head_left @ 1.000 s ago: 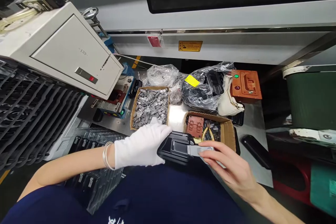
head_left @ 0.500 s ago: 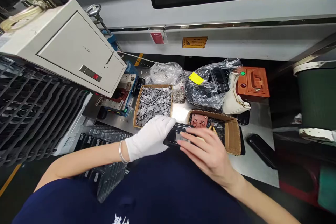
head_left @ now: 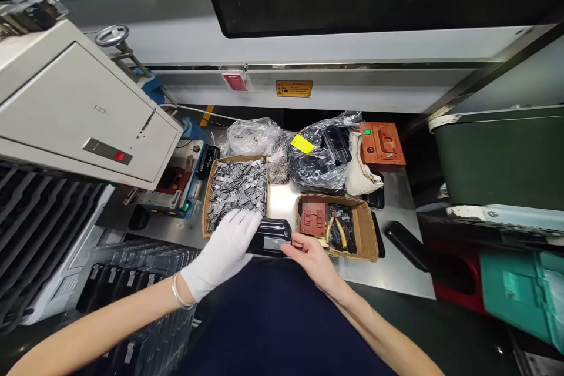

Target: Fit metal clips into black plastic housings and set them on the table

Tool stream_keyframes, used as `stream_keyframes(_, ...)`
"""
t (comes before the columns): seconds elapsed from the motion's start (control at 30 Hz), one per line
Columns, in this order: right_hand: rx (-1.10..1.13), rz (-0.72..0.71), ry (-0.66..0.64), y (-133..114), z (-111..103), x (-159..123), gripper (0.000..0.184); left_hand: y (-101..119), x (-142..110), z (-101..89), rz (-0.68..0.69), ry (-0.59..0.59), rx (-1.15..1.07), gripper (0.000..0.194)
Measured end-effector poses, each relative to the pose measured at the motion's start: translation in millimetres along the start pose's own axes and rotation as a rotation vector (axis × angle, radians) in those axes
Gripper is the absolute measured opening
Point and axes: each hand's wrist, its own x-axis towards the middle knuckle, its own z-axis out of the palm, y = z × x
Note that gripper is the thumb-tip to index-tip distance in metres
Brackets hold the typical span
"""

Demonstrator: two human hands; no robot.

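My left hand [head_left: 222,249], in a white glove, grips the left end of a black plastic housing [head_left: 269,236] held over my lap at the table's front edge. My bare right hand [head_left: 309,254] pinches the housing's right end, thumb and fingers closed on it. A pale grey insert shows on the housing's face. Just behind it a cardboard box of small grey metal clips [head_left: 235,188] sits on the left. On the right is a second cardboard box [head_left: 363,232] with a reddish-brown block [head_left: 312,218] and yellow-handled pliers [head_left: 338,230].
Clear plastic bags [head_left: 319,155] of parts, an orange fixture [head_left: 382,144] and a white pouch [head_left: 359,175] lie at the table's back. A beige machine cabinet [head_left: 83,111] overhangs the left. Stacked trays [head_left: 132,282] stand by my left arm; a green bin [head_left: 497,153] is at right.
My right hand slid from lying over the housing's top to pinching its right end. The head view shifted, so everything sits further left in frame and farther away.
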Motion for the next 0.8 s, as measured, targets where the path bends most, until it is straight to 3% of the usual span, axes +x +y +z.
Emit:
stream_keyframes(0.2,0.007,0.058,-0.025,0,-1,6,0.069,-6,4,12.1,-0.019,-0.062,-0.072,0.077)
stream_keyframes(0.33,-0.058,0.071,-0.111,-18,-17,20,0.065,-18,6,18.5,-0.152,-0.12,-0.204,0.067)
stream_keyframes(0.4,-0.12,0.034,-0.072,-28,-47,40,0.074,-23,6,18.3,-0.325,-0.163,-0.307,0.064)
stream_keyframes(0.47,-0.211,-0.036,0.118,-35,-91,70,0.082,-25,5,18.2,-0.586,-0.209,-0.444,0.072)
stream_keyframes(0.53,-0.347,-0.101,0.404,-36,-141,108,0.072,-27,4,20.9,-0.834,-0.221,-0.624,0.078)
stream_keyframes(0.6,-0.499,-0.104,0.565,-32,-184,146,0.055,-26,3,27.4,-0.981,-0.173,-0.784,0.079)
stream_keyframes(0.7,-0.681,-0.051,0.482,-20,-220,191,0.033,-24,2,40.2,-1.153,-0.09,-0.929,0.078)
stream_keyframes(0.8,-0.802,-0.018,0.271,-9,-229,216,0.025,-22,-2,48.4,-1.363,-0.064,-0.942,0.086)
